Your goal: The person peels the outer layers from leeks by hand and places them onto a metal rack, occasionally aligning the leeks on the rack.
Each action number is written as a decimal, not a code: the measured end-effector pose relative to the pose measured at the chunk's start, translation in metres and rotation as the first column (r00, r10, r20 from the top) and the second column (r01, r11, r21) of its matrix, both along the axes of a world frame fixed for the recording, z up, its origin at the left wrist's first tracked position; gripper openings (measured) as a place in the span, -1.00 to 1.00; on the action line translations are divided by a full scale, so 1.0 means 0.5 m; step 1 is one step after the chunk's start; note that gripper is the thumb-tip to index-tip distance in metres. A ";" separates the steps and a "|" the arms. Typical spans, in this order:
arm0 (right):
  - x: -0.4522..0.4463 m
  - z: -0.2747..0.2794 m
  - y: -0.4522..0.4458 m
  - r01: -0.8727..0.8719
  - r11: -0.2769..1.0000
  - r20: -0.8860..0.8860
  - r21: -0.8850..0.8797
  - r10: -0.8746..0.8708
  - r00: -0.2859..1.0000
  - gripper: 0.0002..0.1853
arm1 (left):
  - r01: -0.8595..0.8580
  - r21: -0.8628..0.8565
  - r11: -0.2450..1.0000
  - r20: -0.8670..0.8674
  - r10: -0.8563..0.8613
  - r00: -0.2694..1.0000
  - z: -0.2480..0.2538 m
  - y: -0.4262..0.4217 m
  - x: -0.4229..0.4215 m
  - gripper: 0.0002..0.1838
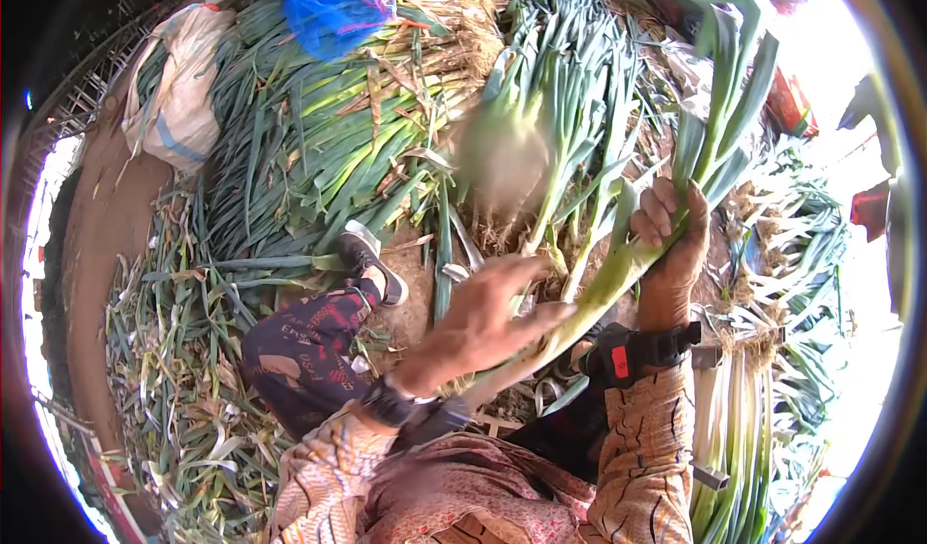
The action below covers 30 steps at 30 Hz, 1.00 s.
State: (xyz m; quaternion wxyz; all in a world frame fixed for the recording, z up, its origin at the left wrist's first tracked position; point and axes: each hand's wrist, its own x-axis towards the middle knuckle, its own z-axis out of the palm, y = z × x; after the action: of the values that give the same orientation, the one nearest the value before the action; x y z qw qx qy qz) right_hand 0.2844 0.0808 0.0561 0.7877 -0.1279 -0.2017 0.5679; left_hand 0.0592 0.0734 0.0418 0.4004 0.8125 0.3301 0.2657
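Observation:
My right hand (676, 230) is wrapped round a leek (612, 281) where its pale stem turns into green leaves. The leek lies slanted across my front, leaves fanning out at the upper right and the white end low near my lap. My left hand (483, 322) is slightly blurred beside the lower stem, fingers stretched out and thumb apart. Its thumb overlaps the stem in view; whether it touches I cannot tell. Both wrists wear dark bands. Just beyond my hands, more leeks (570, 110) lie with their roots toward me.
A large heap of leeks (290, 129) is at the upper left, with a blue net bag (338, 13) on top and a white sack (183, 90) beside it. Leaf trimmings (193, 380) cover the left ground. Trimmed leeks (739, 438) rest in a metal frame at the right.

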 end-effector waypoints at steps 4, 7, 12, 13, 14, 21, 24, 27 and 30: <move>-0.027 -0.005 0.007 -0.070 0.998 0.022 0.008 0.069 0.997 -0.76 | 0.040 -0.315 0.948 0.076 -0.017 0.997 0.043 0.023 0.093 -0.50; -0.030 0.011 0.004 -0.107 0.993 0.038 0.048 0.106 0.994 -0.71 | 0.193 -0.716 0.671 0.469 0.258 0.845 -0.020 0.029 0.109 -0.72; 0.013 0.014 0.003 -0.092 0.991 0.081 0.096 0.084 0.993 -0.69 | 0.296 -0.708 0.641 0.648 0.424 0.633 -0.028 0.018 0.049 -0.75; 0.027 0.017 0.001 -0.084 0.991 0.081 0.108 0.075 0.994 -0.69 | 0.222 -0.748 0.625 0.605 0.506 0.615 -0.020 0.017 0.016 -0.74; 0.035 0.022 0.000 -0.078 0.989 0.080 0.123 0.069 0.994 -0.69 | 0.206 -0.773 0.600 0.588 0.555 0.588 -0.026 0.016 -0.025 -0.72; 0.075 0.014 -0.016 -0.056 0.985 -0.046 0.164 0.064 0.997 -0.69 | 0.245 -0.747 0.618 0.664 0.671 0.331 -0.029 -0.072 -0.172 -0.74; 0.070 0.006 -0.015 -0.060 0.989 -0.064 0.134 0.069 0.995 -0.75 | 0.483 -0.671 0.563 0.705 0.687 0.179 0.012 -0.087 -0.153 -0.68; 0.077 -0.003 -0.012 -0.086 0.989 -0.091 0.118 0.097 0.991 -0.81 | 0.662 -0.592 0.460 0.728 0.657 0.194 0.014 -0.105 -0.156 -0.65; 0.083 0.000 -0.015 -0.099 0.990 -0.156 0.102 0.114 0.981 -0.79 | 0.573 -0.695 0.434 0.672 0.674 0.306 0.016 -0.127 -0.187 -0.66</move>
State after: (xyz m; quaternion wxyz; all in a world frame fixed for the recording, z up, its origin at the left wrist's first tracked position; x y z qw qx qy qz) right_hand 0.3257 0.0730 0.0560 0.7750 -0.0333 -0.1705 0.6076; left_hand -0.0342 0.0100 0.0500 0.8581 0.1129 0.1404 0.4808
